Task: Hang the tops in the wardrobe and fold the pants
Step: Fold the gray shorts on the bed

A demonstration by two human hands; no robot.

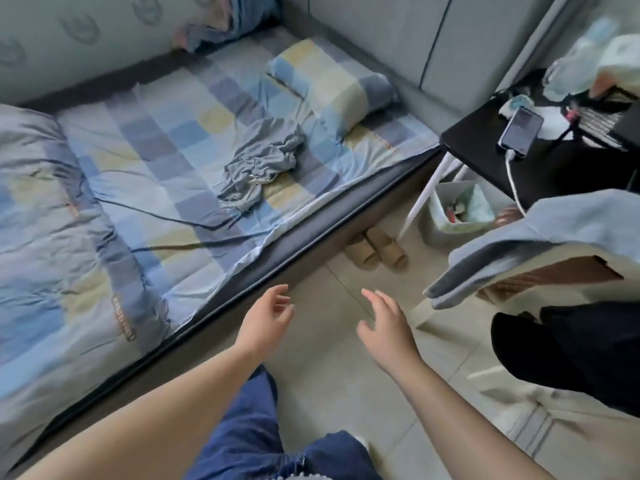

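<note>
— Hands first: were yours holding anything?
— No. Your left hand [268, 318] and right hand [386, 323] hung empty, fingers relaxed, low in the frame's centre.
— And the garment?
— That crumpled grey cloth garment [263, 164] lay mid-frame on the checked blue-and-yellow bedsheet [156, 140]. I judged you needed to find its waistband and shake it flat.

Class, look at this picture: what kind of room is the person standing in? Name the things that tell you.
Most likely a small bedroom. A bed with a blue and yellow checked sheet fills the left side, a matching checked pillow lies at its head, and tan slippers sit on the tiled floor beside it.
</note>
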